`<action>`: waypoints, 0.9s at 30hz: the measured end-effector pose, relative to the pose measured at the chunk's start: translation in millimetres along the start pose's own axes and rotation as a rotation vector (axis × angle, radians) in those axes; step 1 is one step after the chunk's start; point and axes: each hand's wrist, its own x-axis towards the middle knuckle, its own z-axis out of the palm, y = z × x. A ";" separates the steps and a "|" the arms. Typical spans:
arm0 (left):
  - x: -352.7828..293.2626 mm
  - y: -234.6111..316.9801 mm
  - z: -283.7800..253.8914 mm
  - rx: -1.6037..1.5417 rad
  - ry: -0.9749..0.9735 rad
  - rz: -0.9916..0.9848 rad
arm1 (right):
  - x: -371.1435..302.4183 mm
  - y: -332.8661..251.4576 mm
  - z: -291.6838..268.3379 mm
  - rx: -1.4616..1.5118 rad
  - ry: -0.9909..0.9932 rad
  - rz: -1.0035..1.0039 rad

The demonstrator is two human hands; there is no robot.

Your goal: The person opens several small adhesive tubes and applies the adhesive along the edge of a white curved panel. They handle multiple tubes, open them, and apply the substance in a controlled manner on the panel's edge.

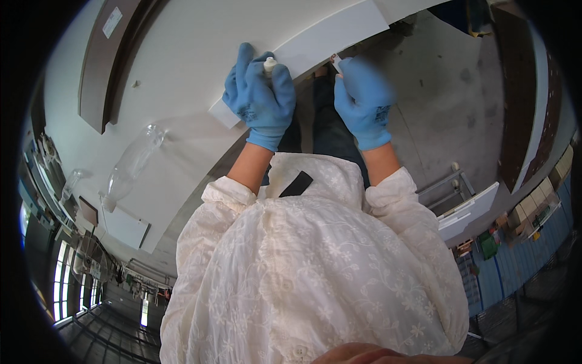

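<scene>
Curling fingers of left hand [259,103] around a white-nozzled object [270,63] over the white board [330,33] — with one outstretched — pinching with right hand [365,91] a small pale piece [336,62]. Seemingly mid-work; cannot tell amount left.

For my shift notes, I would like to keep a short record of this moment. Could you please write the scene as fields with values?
Left hand: blue-gloved, fingers curled around a white-tipped item
Right hand: blue-gloved, blurred; small pale item at its fingertips, grip unclear
White strip: along the near edge of the table, partly behind left hand
Clear bottle: on its side, left of left hand
Brown panel: upper left, bearing a pale label
</scene>
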 end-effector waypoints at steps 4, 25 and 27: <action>5.2 -0.6 -12.5 -0.152 -0.006 0.105 | -2.7 -23.6 -4.6 0.422 -0.069 0.369; 17.7 15.7 -61.1 -0.567 -0.365 0.076 | 8.0 -56.7 -23.6 0.717 -0.369 0.494; 17.6 16.2 -61.2 -0.566 -0.373 0.078 | 7.5 -56.1 -24.1 0.719 -0.370 0.482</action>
